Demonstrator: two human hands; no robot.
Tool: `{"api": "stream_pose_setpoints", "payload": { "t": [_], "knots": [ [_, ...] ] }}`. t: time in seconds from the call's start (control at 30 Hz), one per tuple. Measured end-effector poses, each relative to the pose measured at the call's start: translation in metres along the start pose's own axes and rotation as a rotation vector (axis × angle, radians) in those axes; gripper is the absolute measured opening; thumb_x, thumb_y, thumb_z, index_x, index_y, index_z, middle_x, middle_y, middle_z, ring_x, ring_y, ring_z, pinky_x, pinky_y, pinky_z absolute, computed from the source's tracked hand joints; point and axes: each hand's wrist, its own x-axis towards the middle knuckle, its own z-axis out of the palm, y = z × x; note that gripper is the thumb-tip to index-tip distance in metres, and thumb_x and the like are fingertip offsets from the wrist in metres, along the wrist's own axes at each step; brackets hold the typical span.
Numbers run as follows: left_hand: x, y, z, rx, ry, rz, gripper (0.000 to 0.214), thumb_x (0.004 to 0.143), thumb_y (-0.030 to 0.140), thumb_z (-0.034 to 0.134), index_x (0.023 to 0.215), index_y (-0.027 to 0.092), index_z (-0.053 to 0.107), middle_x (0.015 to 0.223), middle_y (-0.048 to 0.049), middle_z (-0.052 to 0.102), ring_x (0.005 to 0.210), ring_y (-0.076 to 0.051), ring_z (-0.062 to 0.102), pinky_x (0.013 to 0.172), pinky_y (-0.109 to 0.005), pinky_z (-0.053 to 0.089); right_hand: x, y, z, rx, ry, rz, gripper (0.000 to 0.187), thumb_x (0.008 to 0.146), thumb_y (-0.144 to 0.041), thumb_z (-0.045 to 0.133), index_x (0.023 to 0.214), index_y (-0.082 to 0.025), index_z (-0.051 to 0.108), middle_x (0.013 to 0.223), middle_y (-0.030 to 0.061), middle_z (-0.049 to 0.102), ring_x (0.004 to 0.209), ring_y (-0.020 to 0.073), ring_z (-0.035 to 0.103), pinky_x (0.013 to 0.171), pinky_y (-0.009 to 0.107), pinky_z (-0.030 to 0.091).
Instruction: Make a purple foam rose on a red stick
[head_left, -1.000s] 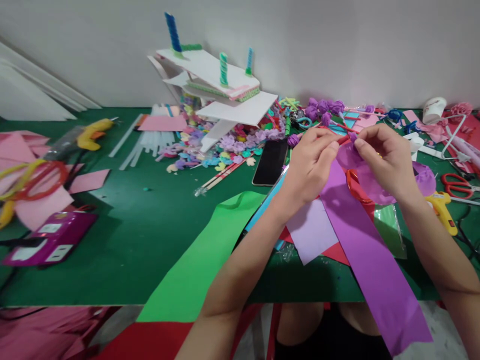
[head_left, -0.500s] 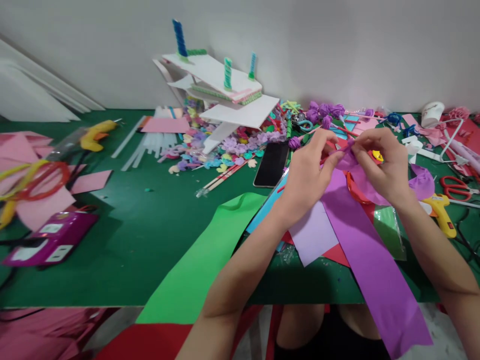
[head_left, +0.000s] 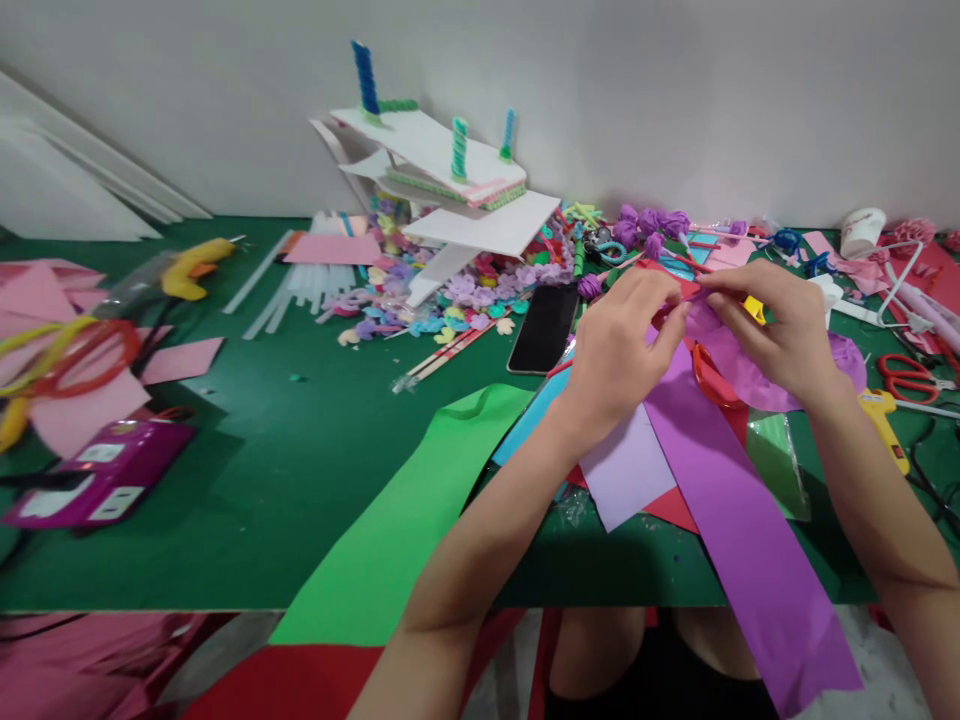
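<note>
The main thing is a bit of purple paper (head_left: 700,318), held up above the cluttered part of the green worktop (head_left: 247,510). Clock's centred on that paper, 12 pointing at the wall. Both hands are on it: the left hand (head_left: 626,345) comes in from 9 with thumb and fingers pinched together, the right hand (head_left: 780,325) pinches it from 3. A bit of red shows by the left fingertips, but I can't tell what it is.

Going outward: a long purple strip (head_left: 750,510) runs off toward 5 and hangs past the near edge. At 7 there's a lilac sheet (head_left: 626,475) lying over some red stuff. Purple paper flowers (head_left: 649,222) are bunched at 11, and a black phone (head_left: 544,328) lies flat at 9. A white paper cup (head_left: 861,232) is leaning at 2, plus red-handled scissors (head_left: 911,378) and a yellow glue gun (head_left: 885,430) around 4.

Further out, a green strip (head_left: 405,510) droops over the edge at 8. At 10 is a white tiered model (head_left: 450,165) with 3 twisty posts, with a heap of small colourful flowers (head_left: 480,290) around its base.
</note>
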Motion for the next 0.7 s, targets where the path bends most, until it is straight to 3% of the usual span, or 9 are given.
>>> {"api": "stream_pose_setpoints", "payload": {
  "t": [0.17,0.43,0.7],
  "knots": [
    [0.0002,0.0005,-0.0020,0.021,-0.025,0.026,0.012,0.091,0.025,0.047,0.085,0.020,0.055,0.088,-0.0028,0.061,0.086,-0.016,0.057,0.076,-0.031,0.047,0.0006,0.0030,-0.0066,-0.005,-0.061,0.007,0.019,0.088,-0.027,0.051,0.098,-0.029,0.067,0.095,0.0027,0.070,0.085,0.0194,0.063,0.077,0.037,0.048],
    [-0.0013,-0.0009,-0.0027,0.088,-0.055,0.020,0.019,0.094,0.030,0.042,0.085,0.021,0.056,0.083,-0.0021,0.060,0.077,-0.014,0.056,0.068,-0.027,0.045,0.0013,0.0043,-0.0087,-0.024,-0.098,0.000,0.019,0.087,-0.024,0.052,0.095,-0.029,0.069,0.089,0.0035,0.069,0.081,0.0190,0.062,0.071,0.036,0.048],
    [-0.0013,-0.0020,-0.0010,0.071,-0.068,0.097,0.021,0.093,0.024,0.041,0.098,0.022,0.061,0.106,-0.0044,0.061,0.097,-0.015,0.058,0.078,-0.028,0.049,0.0011,0.0071,-0.0076,-0.006,-0.123,-0.043,0.019,0.089,-0.025,0.051,0.100,-0.026,0.066,0.097,0.0050,0.066,0.093,0.0202,0.060,0.081,0.038,0.048]
  ]
}}
